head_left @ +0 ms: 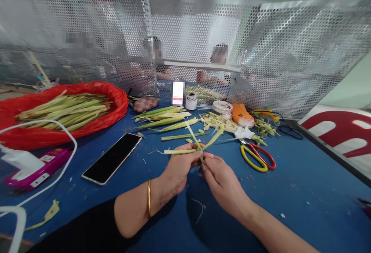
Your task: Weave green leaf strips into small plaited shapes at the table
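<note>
Pale green leaf strips cross one another in front of me, their loose ends sticking out to the left, up and to the right. My left hand pinches them where they cross, thumb on top. From the other side, the fingertips of my right hand close on the same crossing, touching my left fingers. Just beyond my hands lie a cut green stalk and a fan of long green leaves. Scissors with one yellow and one red handle rest to the right of my right hand.
A red plastic bag full of leaf strips stands at left, near a black-screened phone and a purple power strip with a white cable. Trimmings, a tape roll and an orange packet lie before a perforated metal screen; people sit behind it.
</note>
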`<state>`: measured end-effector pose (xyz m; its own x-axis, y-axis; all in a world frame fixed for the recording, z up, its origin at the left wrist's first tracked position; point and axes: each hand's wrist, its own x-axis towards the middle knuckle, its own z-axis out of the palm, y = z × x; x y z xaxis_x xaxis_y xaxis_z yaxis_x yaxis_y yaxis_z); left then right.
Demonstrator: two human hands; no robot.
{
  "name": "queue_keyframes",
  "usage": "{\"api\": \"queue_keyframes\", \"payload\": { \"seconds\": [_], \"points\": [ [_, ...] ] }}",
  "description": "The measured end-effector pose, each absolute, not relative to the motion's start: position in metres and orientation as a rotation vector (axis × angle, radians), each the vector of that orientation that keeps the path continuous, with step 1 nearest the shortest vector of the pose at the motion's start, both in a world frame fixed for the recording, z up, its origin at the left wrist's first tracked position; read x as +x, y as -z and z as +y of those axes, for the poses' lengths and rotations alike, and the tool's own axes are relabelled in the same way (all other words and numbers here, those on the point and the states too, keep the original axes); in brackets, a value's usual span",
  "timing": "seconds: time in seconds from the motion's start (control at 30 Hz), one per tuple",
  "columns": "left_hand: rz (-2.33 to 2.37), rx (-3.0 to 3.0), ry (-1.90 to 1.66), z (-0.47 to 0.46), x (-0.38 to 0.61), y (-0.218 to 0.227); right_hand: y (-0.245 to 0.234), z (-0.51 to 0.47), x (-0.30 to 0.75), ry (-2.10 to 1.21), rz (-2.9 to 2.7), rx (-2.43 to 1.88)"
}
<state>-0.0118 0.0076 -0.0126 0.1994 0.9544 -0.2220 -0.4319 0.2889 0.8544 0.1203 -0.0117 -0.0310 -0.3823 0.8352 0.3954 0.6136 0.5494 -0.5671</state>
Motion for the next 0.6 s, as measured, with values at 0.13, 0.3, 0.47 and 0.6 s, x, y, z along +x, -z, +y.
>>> {"api": "queue_keyframes", "payload": {
  "seconds": [0.13, 0.3, 0.47, 0.6],
  "points": [
    [0.868, 0.749, -1.085, 0.011, -0.014, 0.015, 0.032, -0.011, 0.119, -0.429, -2.123, -1.170],
    [0.754, 0.813, -0.924, 0.019, -0.027, 0.010, 0.032, -0.006, 0.125, -0.532, -2.000, -1.327],
    [0.494, 0.940, -0.693, 0.035, -0.055, 0.003, 0.027, 0.001, 0.140, -0.566, -1.857, -1.374],
    [0.344, 1.072, -0.533, 0.042, -0.074, -0.006, 0.027, 0.005, 0.147, -0.485, -1.850, -1.321]
  ]
}}
